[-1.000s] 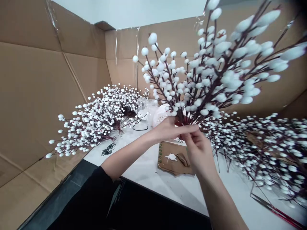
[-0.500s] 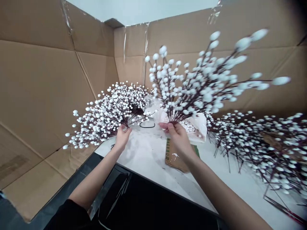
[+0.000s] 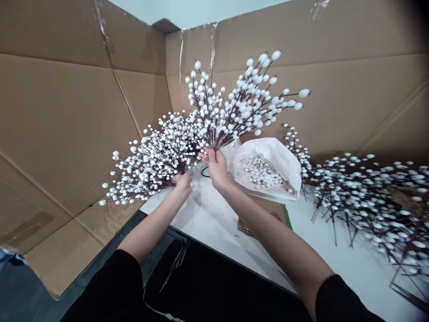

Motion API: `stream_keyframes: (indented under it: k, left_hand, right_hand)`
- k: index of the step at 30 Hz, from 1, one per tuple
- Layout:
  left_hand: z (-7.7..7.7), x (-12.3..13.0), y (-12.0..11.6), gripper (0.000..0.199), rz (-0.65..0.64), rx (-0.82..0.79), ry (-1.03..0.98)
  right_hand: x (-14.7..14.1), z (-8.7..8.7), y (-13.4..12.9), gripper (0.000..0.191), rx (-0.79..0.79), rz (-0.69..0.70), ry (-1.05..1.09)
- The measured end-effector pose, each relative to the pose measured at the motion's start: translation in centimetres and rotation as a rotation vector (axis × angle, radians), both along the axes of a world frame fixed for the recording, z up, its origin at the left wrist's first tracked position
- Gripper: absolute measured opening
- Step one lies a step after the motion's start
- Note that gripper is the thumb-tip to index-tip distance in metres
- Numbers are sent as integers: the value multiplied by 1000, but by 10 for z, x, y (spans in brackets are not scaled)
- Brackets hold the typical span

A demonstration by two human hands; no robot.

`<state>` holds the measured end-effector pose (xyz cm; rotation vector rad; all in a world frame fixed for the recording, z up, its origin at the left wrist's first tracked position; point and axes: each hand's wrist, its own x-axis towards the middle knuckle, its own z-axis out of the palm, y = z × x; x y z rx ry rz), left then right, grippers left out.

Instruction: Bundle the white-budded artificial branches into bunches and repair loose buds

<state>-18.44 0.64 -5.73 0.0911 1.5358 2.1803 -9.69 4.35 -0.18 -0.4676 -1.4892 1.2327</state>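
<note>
Right hand (image 3: pixel 218 170): your fingers clamp the raised bunch (image 3: pixel 244 107) by its stems (image 3: pixel 214 139).
Left hand (image 3: pixel 183 183): your fingers close on the lower bunch (image 3: pixel 157 156).
Bag (image 3: pixel 286 158): open, berries (image 3: pixel 259 172) inside.

- Left arm (image 3: pixel 154 226): reaches forward from lower left, slanting up and right; forearm bare.
- Left hand (image 3: pixel 183 183): fingers curled in, closed grip, fingertips mostly hidden.
- Right arm (image 3: pixel 268 230): reaches forward from lower right, slanting up and left, forearm bare.
- Right hand (image 3: pixel 217 169): closed grip, thumb up, some fingertips poking out on left side.
- Hands near each other, not touching; right sits higher in view.
- Wrists roughly straight.
</note>
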Motion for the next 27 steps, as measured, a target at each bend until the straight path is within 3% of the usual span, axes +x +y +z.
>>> stream_keyframes:
  k: [7,11,18,23,27]
  left_hand:
    - [5,1,11,37,32,-132,-100]
    - [9,-2,11,37,29,-176,-141]
    - [13,-1,1,36,-80,-139,-83]
    - [14,-2,-7,33,-143,-23,10]
    - [16,1,-13,22,-177,105,62]
  right_hand:
    - [-47,26,4,25,35,165,31]
    - [-55,34,5,26,43,232,16]
    - [-30,56,-8,31,53,323,66]
    - [0,70,-7,29,133,140,36]
    - [23,72,-2,27,133,47,8]
